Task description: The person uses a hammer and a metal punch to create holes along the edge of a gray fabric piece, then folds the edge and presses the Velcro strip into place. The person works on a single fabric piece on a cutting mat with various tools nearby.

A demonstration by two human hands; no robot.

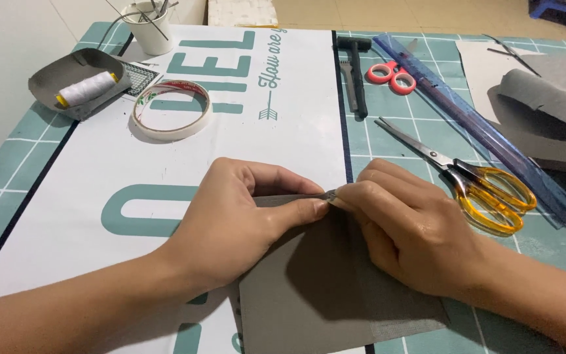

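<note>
Left hand and right hand both pinch my grey fabric edge; yellow-handled scissors just beside, on table.

yellow scissors, tape roll, thread spool, blue ruler

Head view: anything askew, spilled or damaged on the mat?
Nothing stands out. Both hands, left hand and right hand, pinch the top edge of the grey sheet. The yellow-handled scissors lie flat and the tape roll is intact.
</note>
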